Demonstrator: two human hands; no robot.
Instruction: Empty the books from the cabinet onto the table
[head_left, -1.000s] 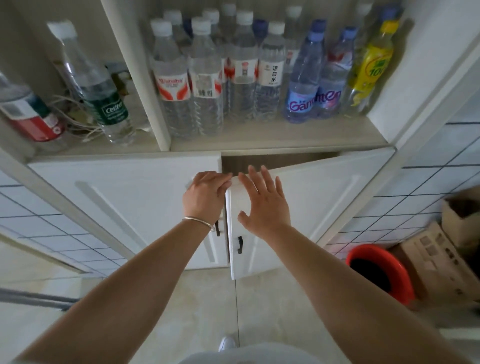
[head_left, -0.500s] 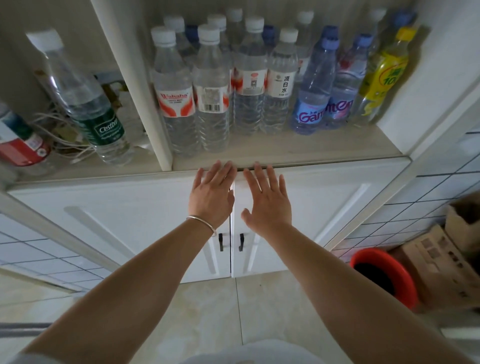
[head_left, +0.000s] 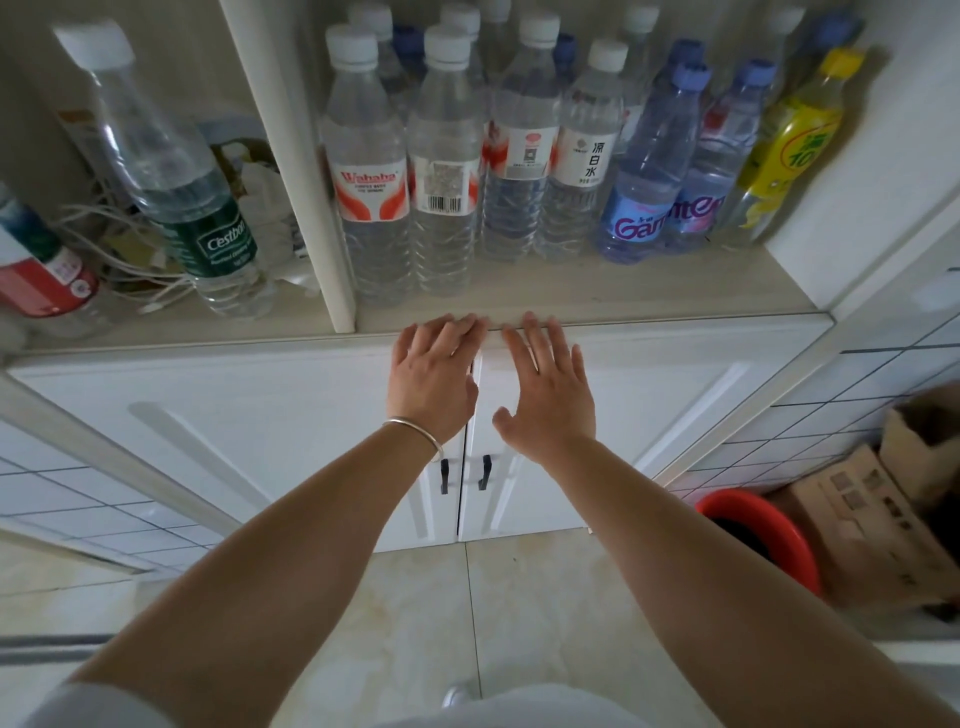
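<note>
Left hand (head_left: 434, 382) and right hand (head_left: 545, 387) are lying flat, fingers spread and gripping nothing, against the tops of the two shut cabinet doors (head_left: 649, 415). No books are showing (presumably behind the doors); being stiff and probably heavy, they are likely best clasped across the spines.

Two cabinet doors (head_left: 291, 415); two door handles (head_left: 444, 477); one red bucket (head_left: 761, 535); two hands (head_left: 434, 379).
</note>
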